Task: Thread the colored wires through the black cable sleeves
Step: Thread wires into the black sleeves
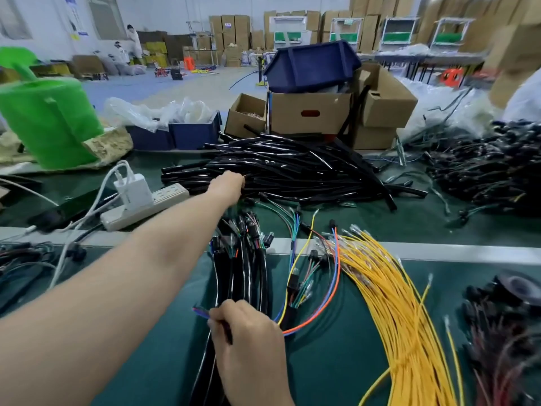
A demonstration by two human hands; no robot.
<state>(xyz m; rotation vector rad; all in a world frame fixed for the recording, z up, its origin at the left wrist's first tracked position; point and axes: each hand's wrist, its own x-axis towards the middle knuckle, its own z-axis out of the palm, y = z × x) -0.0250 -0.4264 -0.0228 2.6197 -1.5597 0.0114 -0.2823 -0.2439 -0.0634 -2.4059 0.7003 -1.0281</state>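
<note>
R hand [248, 332] is nearest, low in the middle. Its fingers are curled & pinch a few colored wires [200, 311]. Their red & blue tips stick out left of the fist, and the rest loops off to the right on the green surface [336, 364]. Just right of that lies a big bunch of yellow wires [389, 303]. Past the R hand lie black tubes [246, 271] w/ wires poking out the far ends. L arm reaches far out. L hand [229, 184] touches the near edge of the pile of black sleeves [292, 171]; can't tell if it grips one. A white power strip [146, 205] sits to its left. Boxes [310, 115] & a blue bin [313, 65] stand behind the pile.
</note>
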